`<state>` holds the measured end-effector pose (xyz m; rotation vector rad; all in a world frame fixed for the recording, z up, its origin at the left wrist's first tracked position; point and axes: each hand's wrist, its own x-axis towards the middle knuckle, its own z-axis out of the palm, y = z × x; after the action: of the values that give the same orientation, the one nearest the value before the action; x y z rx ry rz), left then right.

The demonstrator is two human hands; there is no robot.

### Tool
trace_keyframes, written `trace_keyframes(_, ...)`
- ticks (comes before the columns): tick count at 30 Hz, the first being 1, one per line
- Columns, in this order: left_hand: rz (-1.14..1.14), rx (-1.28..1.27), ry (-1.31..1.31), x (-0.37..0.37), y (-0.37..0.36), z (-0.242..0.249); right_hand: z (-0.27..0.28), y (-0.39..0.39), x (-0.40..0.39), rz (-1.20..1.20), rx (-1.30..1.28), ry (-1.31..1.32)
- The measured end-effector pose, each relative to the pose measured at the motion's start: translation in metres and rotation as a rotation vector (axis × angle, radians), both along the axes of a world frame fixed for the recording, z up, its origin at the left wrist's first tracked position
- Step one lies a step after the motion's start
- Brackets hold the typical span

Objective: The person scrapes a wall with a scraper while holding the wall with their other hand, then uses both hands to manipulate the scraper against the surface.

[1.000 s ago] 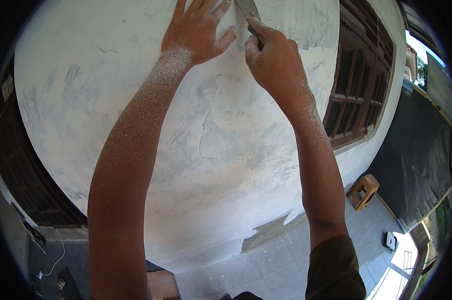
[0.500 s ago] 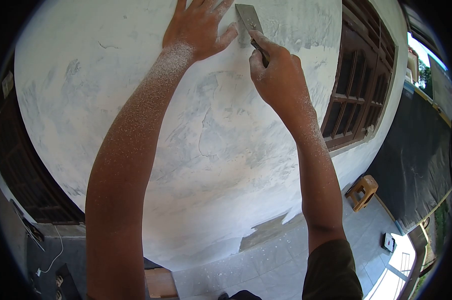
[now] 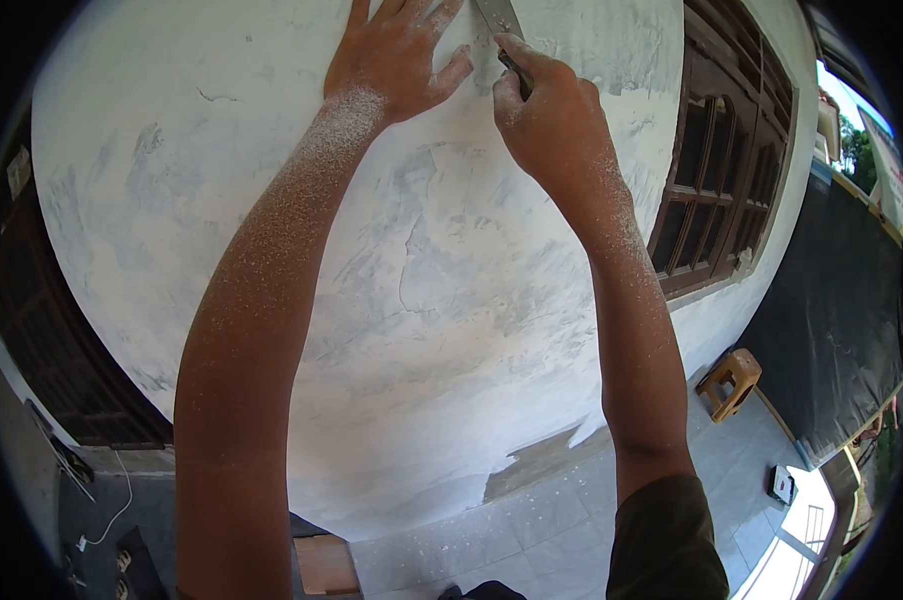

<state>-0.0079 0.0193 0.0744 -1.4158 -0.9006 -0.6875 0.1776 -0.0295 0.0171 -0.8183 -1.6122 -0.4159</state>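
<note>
Right hand (image 3: pixel 551 110) is wrapped tight round the handle of a scraper (image 3: pixel 498 18), fingers fully closed on it, blade laid flat-ish against the wall (image 3: pixel 441 300) near the top edge of my view; left hand (image 3: pixel 396 60) is spread open, palm pressed on the plaster just beside the blade, holding nothing; my worry is that thumb sitting so close to the steel, one slip sideways on a hard patch and I reckon it nicks the hand; too steep an angle could also gouge the skim; scraper itself looks like a narrow grey metal blade, dusty, mostly cut off by the frame; both forearms are coated in white powder; brown window frame (image 3: pixel 716 160) off right, small wooden stool (image 3: pixel 731 380) on the tiled floor below.
</note>
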Motion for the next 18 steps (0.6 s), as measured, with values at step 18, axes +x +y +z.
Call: trace_keyframes(18,0.011,0.022,-0.002,0.001,0.0,0.002,0.005,0.003,0.0,-0.003,0.026,0.002)
